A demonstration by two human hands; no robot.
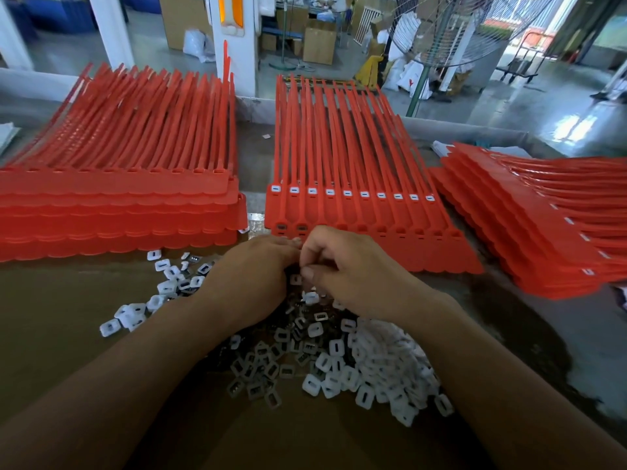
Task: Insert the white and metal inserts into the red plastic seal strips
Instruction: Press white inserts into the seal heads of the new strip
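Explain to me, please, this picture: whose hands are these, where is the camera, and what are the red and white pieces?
No machine here: a person works bare-handed, and the camera sits on their head, looking forward and down. The left hand and right hand meet at the near edge of the middle sheet of red seal strips, whose upper row shows fitted white inserts. More red strips lie in a left stack and a right stack. On the brown surface lie loose white inserts and metal inserts in a heap. The right hand's fingers are curled; whether they hold anything cannot be seen.
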